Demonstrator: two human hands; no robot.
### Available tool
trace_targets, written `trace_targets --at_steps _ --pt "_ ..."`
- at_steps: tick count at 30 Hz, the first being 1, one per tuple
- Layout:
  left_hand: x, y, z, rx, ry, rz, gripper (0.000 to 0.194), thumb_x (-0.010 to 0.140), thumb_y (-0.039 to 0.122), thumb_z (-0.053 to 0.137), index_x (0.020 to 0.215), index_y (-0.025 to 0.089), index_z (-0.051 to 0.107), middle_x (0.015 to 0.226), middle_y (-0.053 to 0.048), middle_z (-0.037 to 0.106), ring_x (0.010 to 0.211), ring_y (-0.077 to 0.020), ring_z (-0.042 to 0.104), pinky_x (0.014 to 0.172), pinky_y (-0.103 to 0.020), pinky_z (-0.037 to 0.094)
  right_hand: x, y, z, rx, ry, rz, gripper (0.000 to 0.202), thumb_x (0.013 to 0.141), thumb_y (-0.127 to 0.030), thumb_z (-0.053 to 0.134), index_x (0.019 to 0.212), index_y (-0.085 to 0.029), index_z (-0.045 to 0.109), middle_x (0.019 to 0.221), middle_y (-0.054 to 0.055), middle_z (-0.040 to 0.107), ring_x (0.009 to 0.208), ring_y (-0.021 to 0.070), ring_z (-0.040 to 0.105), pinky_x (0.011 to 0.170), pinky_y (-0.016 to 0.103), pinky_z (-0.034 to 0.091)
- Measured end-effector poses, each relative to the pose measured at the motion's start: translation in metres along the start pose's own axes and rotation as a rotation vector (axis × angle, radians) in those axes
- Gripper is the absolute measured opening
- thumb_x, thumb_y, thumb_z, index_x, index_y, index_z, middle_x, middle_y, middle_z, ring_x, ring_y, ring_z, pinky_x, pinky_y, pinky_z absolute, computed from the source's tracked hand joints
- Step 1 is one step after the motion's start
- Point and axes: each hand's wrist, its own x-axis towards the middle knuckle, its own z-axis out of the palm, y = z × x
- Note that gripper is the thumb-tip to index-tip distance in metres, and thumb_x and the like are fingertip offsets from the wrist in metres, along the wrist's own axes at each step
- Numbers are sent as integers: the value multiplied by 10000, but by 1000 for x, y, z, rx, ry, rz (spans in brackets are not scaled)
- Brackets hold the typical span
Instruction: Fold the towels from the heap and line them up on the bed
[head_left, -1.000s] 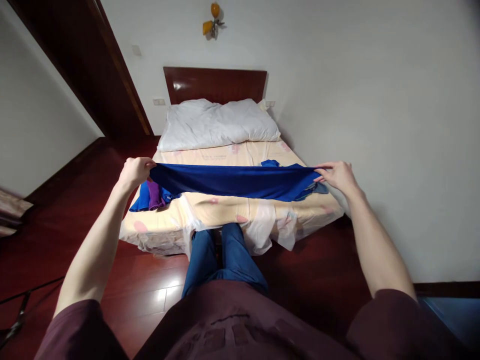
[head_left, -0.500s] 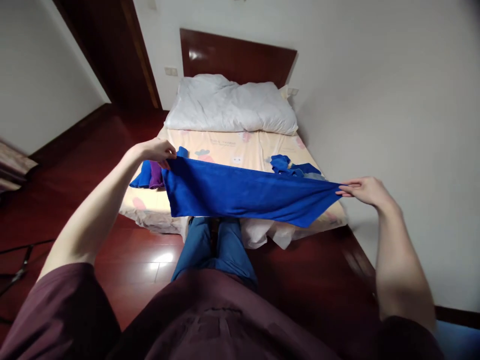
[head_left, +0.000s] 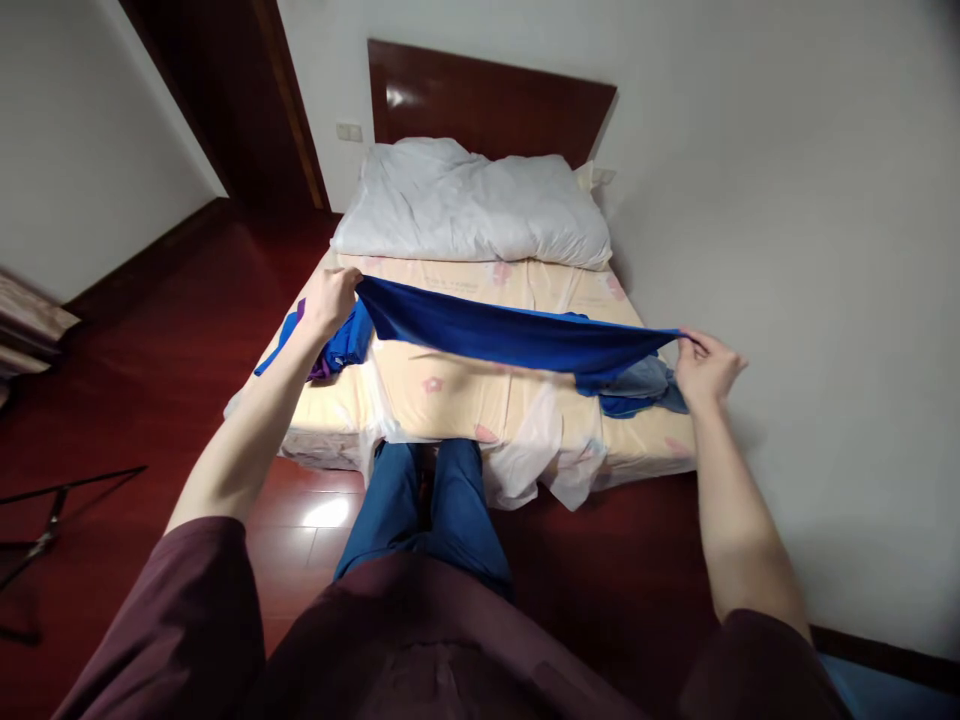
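A blue cloth (head_left: 487, 330) is stretched in the air above the bed, its upper edge sloping down to the right. My left hand (head_left: 334, 298) pinches its left corner, and my right hand (head_left: 705, 365) grips the right corner between thumb and fingers. The lower edge hangs free over the sheet. Under and beside my left hand lie folded blue and purple cloths (head_left: 346, 340) on the bed. Near my right hand a loose pile of blue and grey cloths (head_left: 637, 385) is partly hidden behind the stretched one.
The bed (head_left: 420, 390) has a pale yellow patterned sheet, with thin white sheeting (head_left: 529, 455) hanging over its front edge. A white quilt (head_left: 465, 205) lies by the dark wooden headboard (head_left: 487, 100). A wall (head_left: 787, 250) runs along the right. A black metal stand (head_left: 56, 510) is on the floor at left.
Both hands have moved forward and up over the bed with the blue cloth. The cloth now looks narrower and flatter, showing more of the sheet and the right pile.
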Motion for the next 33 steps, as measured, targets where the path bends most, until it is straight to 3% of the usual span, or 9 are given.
trace_targets --at_steps 5,7,12,15,18,21,25,29,33 --pt "-59 -23 35 31 27 60 414 1057 288 338 1229 161 694 1082 -137 727 1005 -248 672 848 -311 477 -47 42 24 -9 -14 -231 376 961 -290 523 1176 -122 781 1313 173 736 1225 263 718 1115 415 549" --pt "-94 -32 60 68 -73 76 414 1053 247 319 1226 150 682 1052 -148 726 1000 -250 664 848 -307 472 -78 65 43 -26 -90 -233 388 962 -320 496 1143 -143 790 1315 162 737 1231 273 716 1140 450 534" --pt "-176 -31 121 159 -536 -62 410 1008 172 309 1202 109 665 1136 -210 724 1046 -297 678 861 -346 487 -164 113 103 -44 -384 -53 357 900 -292 501 1039 -160 802 1318 180 730 1231 325 715 1150 521 523" --pt "-208 -24 144 172 -664 -109 370 986 202 365 1143 141 694 1088 -193 747 1000 -319 709 815 -364 506 -204 134 128 -68 -527 74 291 853 -255 531 932 -189 803 1276 171 750 1200 354 727 1145 550 524" --pt "-225 -24 156 185 -727 -142 394 981 234 390 1214 160 699 1058 -196 762 940 -343 733 788 -394 519 -226 154 136 -89 -589 125 258 825 -242 538 856 -217 793 1248 141 767 1169 356 740 1140 563 527" --pt "-223 -31 160 199 -786 -156 455 1008 352 390 1267 170 717 1067 -226 756 969 -391 740 822 -444 528 -226 170 137 -148 -587 103 243 774 -216 544 810 -240 783 1220 110 782 1221 345 712 1144 543 530" --pt "-192 -43 163 207 -835 -164 574 1023 540 347 1138 186 784 1043 -239 753 1019 -412 732 848 -457 529 -204 174 146 -257 -481 54 242 756 -216 538 796 -258 772 1149 102 796 1227 354 683 1118 565 532" --pt "-135 -52 182 161 -701 -141 493 1040 422 343 1209 194 746 1090 -193 766 1035 -341 730 886 -403 528 -164 160 178 -181 -435 31 362 836 -217 469 1033 -208 773 1210 135 771 1215 318 680 1148 522 506" --pt "-71 -65 225 2 -559 -75 426 977 247 413 1261 169 721 1254 -157 740 1158 -282 694 1009 -356 519 -114 151 225 -126 -466 113 437 902 -258 450 1244 -166 705 1329 167 715 1297 325 629 1192 529 456"
